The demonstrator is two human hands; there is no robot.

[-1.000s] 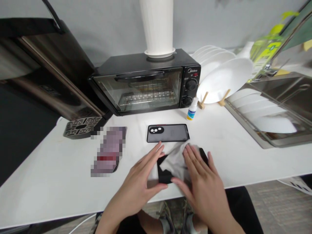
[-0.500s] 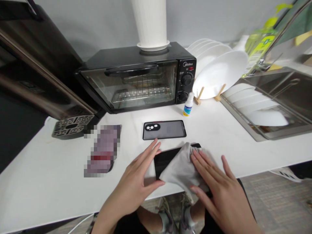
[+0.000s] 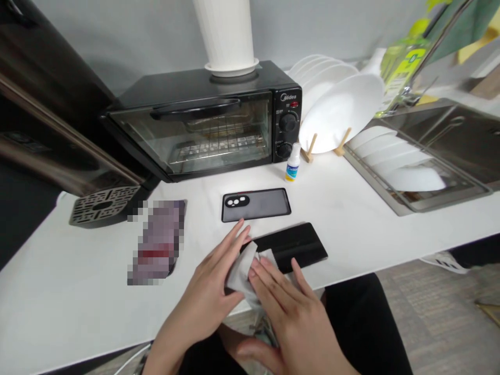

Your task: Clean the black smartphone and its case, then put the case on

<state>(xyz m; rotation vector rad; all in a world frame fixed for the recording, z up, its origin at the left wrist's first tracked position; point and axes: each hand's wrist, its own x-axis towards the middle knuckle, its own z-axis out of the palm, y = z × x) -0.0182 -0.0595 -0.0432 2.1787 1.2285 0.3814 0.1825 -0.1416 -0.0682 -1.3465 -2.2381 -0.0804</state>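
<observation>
A black smartphone (image 3: 299, 245) lies on the white counter near its front edge. My left hand (image 3: 211, 278) spans the phone's left end, with the fingers at the far edge and the thumb at the near edge. My right hand (image 3: 289, 307) presses a light grey cloth (image 3: 239, 276) down on the left part of the screen, fingers extended on the cloth and thumb held away. The cloth and both hands hide that end of the phone. Just beyond lies a clear phone case (image 3: 267, 204) with a black rim and camera cutouts.
A small spray bottle (image 3: 292, 164) stands before a black toaster oven (image 3: 195, 138). White plates (image 3: 339, 112) rest in a wooden rack beside the sink (image 3: 394, 205). At left are a pixelated purple object (image 3: 158, 239) and a machine's drip tray (image 3: 105, 205).
My right hand has slid the cloth leftward along the phone, uncovering its right part. My left hand stays at the left end. The whole view has shifted slightly.
</observation>
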